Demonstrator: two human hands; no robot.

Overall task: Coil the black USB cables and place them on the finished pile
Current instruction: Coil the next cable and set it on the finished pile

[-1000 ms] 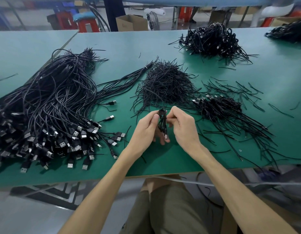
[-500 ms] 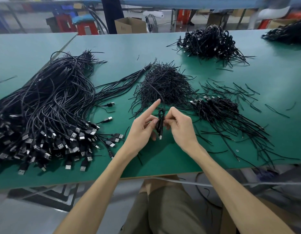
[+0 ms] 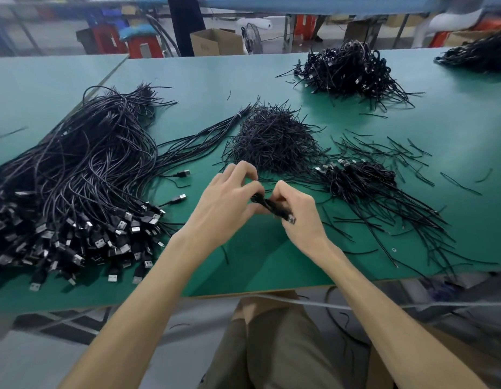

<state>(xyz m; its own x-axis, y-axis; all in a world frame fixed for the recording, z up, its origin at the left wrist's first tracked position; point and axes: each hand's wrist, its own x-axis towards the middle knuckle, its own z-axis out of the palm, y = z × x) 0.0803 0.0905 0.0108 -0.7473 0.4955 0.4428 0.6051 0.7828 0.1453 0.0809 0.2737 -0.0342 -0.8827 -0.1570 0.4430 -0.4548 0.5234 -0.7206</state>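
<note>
Left hand (image 3: 226, 203) has curled onto the coiled cable (image 3: 272, 206).

The desk (image 3: 271, 80) is plain teal-green. The loose cables (image 3: 75, 178) are black with silver-tipped plugs. The coiled cable (image 3: 269, 204) is black, its plug end silver. The heap of ties (image 3: 274, 138) and the finished pile (image 3: 358, 178) are black. A stool (image 3: 144, 47) is red, a box (image 3: 215, 43) brown, the shorts (image 3: 277, 346) olive.
</note>
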